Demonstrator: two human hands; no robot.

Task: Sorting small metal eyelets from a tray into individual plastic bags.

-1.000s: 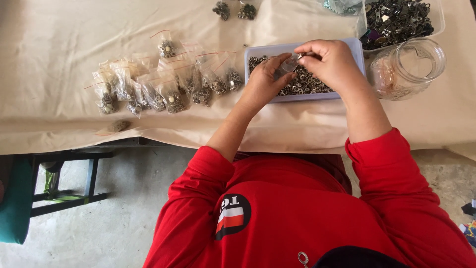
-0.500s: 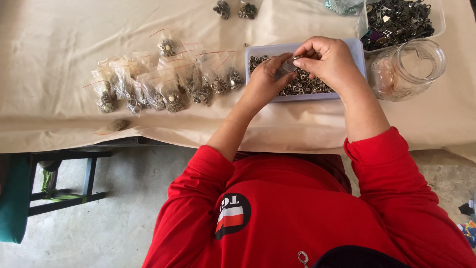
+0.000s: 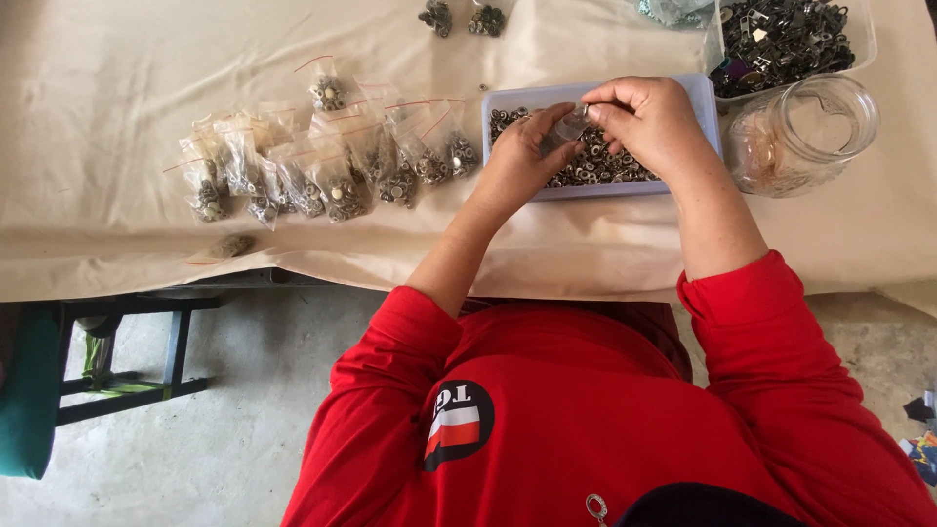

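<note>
Both hands meet over a pale blue tray (image 3: 509, 97) full of small metal snap parts (image 3: 605, 166). My left hand (image 3: 517, 161) and my right hand (image 3: 654, 122) together pinch a small clear plastic bag (image 3: 566, 127) held just above the tray. What is inside the bag cannot be made out. Left of the tray lie several small clear bags (image 3: 332, 166) with red zip strips, each holding metal pieces.
The table is covered by a beige cloth (image 3: 117, 88). A clear glass jar (image 3: 805, 132) lies on its side right of the tray. A clear tub of dark metal hardware (image 3: 781, 39) sits at the back right. A dark stool frame (image 3: 127, 351) stands below on the concrete floor.
The hands keep nearly the same place over the tray; only the fingers shift slightly on the small bag.
</note>
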